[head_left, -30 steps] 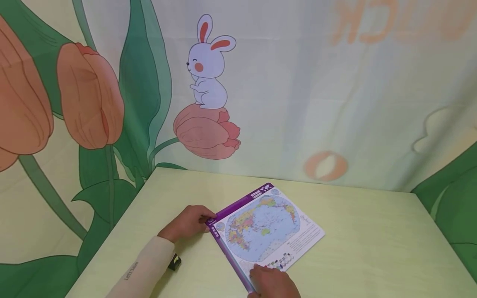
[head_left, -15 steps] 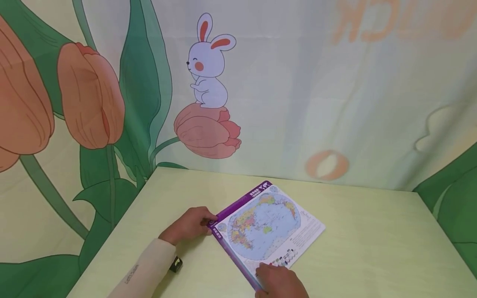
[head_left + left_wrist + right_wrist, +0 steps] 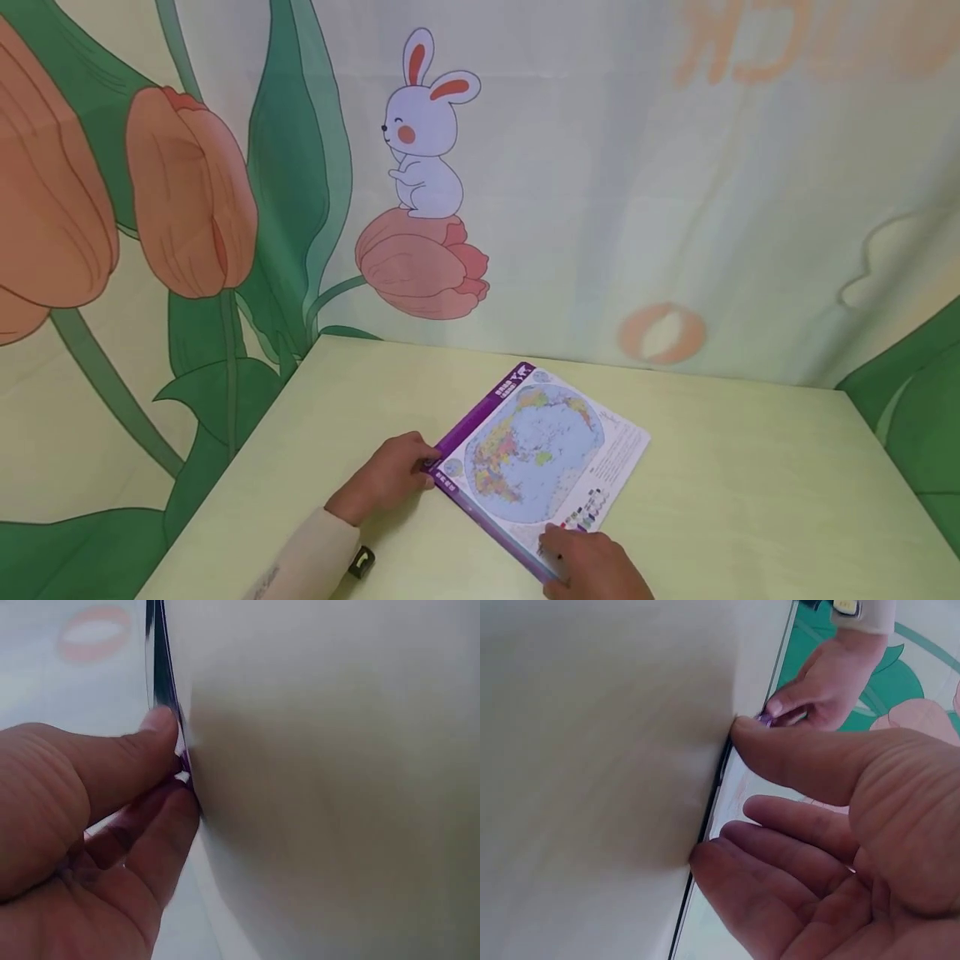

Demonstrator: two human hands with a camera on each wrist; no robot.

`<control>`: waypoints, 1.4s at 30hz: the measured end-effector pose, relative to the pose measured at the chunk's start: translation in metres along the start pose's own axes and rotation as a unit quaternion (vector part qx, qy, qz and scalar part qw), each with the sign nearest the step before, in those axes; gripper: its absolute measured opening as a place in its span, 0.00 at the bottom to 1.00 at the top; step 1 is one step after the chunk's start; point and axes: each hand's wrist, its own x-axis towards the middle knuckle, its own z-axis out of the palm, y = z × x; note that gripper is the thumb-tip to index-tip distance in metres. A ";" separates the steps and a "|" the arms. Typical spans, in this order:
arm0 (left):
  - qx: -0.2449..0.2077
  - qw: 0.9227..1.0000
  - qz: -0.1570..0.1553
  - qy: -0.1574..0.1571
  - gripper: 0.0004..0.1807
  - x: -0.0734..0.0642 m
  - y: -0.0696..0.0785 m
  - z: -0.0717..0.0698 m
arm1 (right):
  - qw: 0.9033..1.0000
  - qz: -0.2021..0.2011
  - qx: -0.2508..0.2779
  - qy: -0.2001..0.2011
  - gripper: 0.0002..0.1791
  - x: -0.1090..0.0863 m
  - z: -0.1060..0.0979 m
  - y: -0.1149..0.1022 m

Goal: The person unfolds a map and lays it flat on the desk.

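A flat world map point(image 3: 540, 450) with a purple border lies turned at an angle on the pale table. My left hand point(image 3: 390, 473) pinches its left corner; in the left wrist view the thumb and index fingertip meet at the thin purple edge. At the near corner is my right hand point(image 3: 600, 565), its fingers over the printed face and its thumb at the border. The right wrist view shows that thumb and the index fingertip point(image 3: 703, 855) against the dark edge. Under the right fingers the near corner is partly hidden.
The pale yellow-green table point(image 3: 750, 475) runs back to a hanging cloth point(image 3: 570, 167) printed with tulips and a rabbit. A small black device point(image 3: 362, 562) sits beside the left sleeve point(image 3: 311, 558).
The map has turned a little anticlockwise. Its near corner has shifted right with my right hand, while the left corner and my left hand have come slightly nearer and right.
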 end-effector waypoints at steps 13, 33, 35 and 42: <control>0.023 0.999 -0.033 0.023 0.05 -0.031 0.039 0.017 | 0.996 0.076 -0.037 -0.006 0.23 -0.004 -0.017 0.022; -0.047 0.991 -0.127 -0.022 0.09 -0.056 0.077 0.035 | 0.987 0.148 -0.050 0.022 0.29 -0.008 -0.027 0.038; -0.050 0.992 -0.118 -0.014 0.09 -0.056 0.073 0.033 | 0.986 0.156 -0.056 0.011 0.30 -0.006 -0.026 0.037; -0.054 0.994 -0.092 0.007 0.12 -0.052 0.061 0.032 | 0.987 0.133 -0.087 0.024 0.30 -0.004 -0.020 0.029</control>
